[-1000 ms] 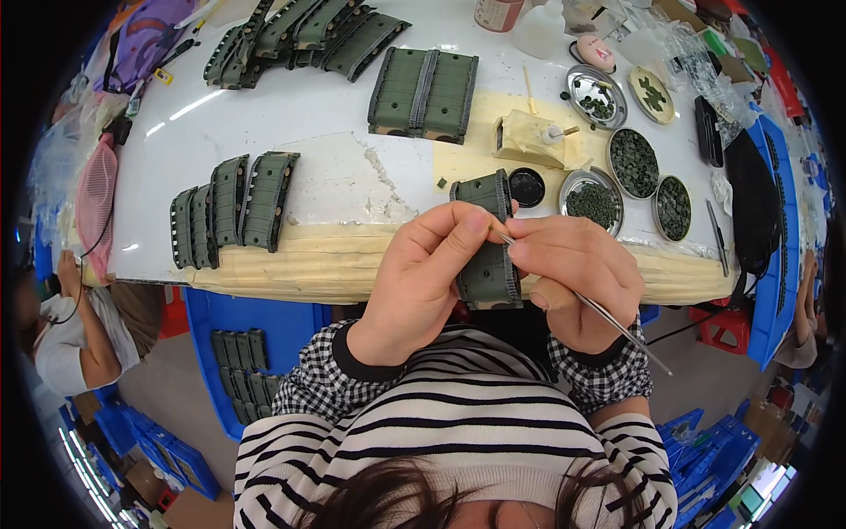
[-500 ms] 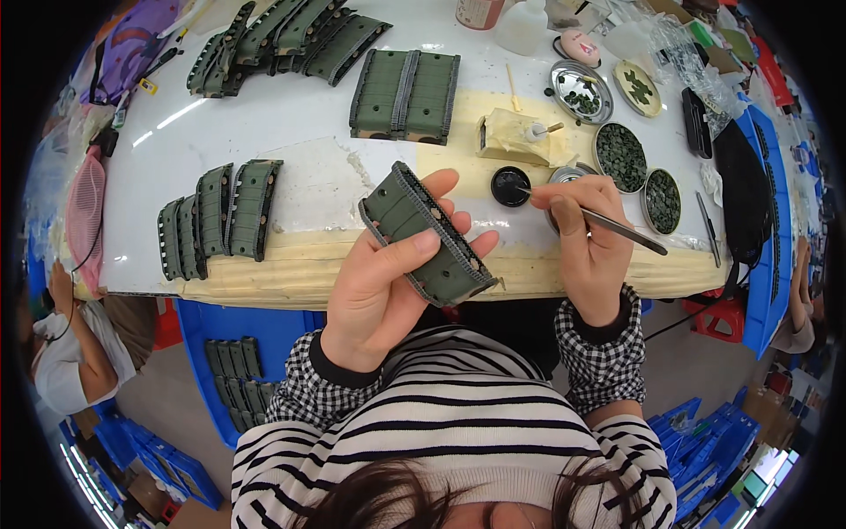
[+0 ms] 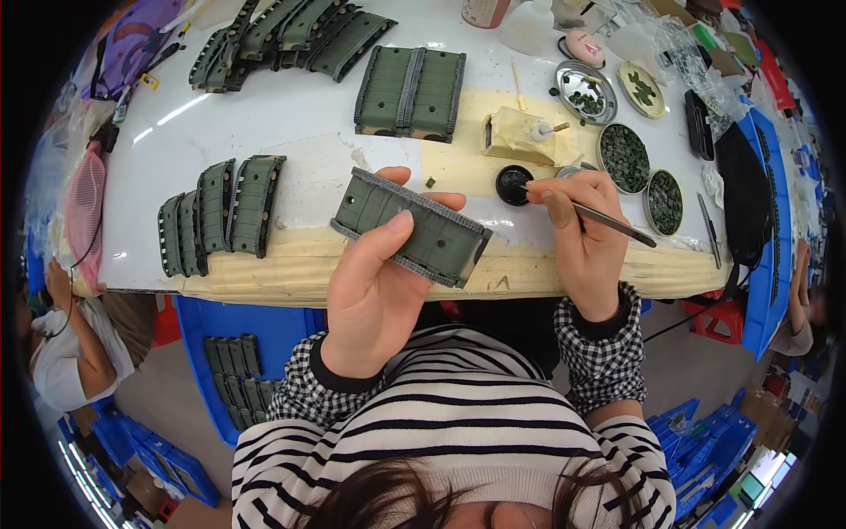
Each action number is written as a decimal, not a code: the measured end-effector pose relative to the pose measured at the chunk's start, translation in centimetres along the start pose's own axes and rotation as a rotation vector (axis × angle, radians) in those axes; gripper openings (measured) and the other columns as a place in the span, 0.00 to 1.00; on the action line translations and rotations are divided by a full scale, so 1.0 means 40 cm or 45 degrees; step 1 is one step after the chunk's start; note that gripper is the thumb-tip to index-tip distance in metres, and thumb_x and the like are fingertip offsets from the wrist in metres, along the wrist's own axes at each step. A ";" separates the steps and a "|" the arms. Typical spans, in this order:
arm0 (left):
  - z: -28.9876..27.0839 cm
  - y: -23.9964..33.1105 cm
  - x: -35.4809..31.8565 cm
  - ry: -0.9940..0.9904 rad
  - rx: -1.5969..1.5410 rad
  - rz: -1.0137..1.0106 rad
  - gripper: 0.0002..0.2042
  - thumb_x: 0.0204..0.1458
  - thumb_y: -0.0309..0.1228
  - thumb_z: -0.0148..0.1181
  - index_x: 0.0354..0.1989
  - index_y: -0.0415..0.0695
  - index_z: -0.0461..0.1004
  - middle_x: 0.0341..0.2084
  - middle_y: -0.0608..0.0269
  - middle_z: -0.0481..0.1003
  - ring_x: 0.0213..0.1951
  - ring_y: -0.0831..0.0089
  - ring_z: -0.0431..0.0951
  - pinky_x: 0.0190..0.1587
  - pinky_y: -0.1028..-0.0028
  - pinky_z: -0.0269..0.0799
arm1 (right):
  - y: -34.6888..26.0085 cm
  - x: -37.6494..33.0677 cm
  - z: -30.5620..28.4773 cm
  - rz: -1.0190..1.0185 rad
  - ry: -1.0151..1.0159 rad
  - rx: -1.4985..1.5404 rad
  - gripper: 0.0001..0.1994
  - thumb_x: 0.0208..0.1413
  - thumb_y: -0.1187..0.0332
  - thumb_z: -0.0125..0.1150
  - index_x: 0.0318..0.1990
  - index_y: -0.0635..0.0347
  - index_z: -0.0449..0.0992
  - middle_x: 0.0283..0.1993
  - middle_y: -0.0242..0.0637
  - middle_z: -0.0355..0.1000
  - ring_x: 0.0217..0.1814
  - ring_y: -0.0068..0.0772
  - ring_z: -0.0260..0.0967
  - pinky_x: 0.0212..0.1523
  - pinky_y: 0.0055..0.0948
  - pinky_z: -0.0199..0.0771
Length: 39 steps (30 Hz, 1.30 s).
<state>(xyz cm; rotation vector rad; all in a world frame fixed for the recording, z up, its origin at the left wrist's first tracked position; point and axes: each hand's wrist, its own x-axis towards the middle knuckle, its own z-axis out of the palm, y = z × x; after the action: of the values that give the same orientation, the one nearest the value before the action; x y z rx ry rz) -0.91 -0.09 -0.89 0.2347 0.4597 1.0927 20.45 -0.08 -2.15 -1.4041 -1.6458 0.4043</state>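
My left hand [image 3: 370, 295] holds a green pouch-like piece [image 3: 441, 241] with grey-black trim along its long edges, camouflage at one end and small dark round spots. The thumb lies across its face, and the fingers are behind it. In my right hand [image 3: 586, 247] is a pair of dark metal tweezers [image 3: 624, 230], its tip at the small round black dish [image 3: 514, 185]. Whether the tip grips anything is too small to tell. A tiny green bit [image 3: 430, 183] lies on the table just beyond the left fingers.
Similar green pieces stand at the left [image 3: 254, 207], far left [image 3: 352, 46] and far middle [image 3: 382, 93]. On the right are tins of dark green bits [image 3: 624, 157], a metal plate [image 3: 608, 113] and a taped block [image 3: 500, 137]. A blue crate [image 3: 198, 335] sits below the table edge.
The green piece has turned in my left hand so its broad face shows more, and it has shifted slightly left. My right hand has moved slightly left; the tweezers stay at the black dish.
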 end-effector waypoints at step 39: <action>0.007 -0.015 -0.001 0.138 -0.030 -0.039 0.20 0.57 0.25 0.51 0.58 0.44 0.58 0.53 0.47 0.69 0.53 0.66 0.74 0.54 0.66 0.74 | -0.106 -0.001 -0.023 -0.155 -0.217 0.562 0.06 0.57 0.75 0.57 0.39 0.65 0.78 0.41 0.43 0.78 0.37 0.32 0.74 0.40 0.26 0.72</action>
<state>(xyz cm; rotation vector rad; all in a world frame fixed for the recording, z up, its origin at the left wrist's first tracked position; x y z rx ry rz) -0.32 -0.39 -0.89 0.1481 0.5452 1.0838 18.57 -1.67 1.43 -0.9572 -1.6404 0.7810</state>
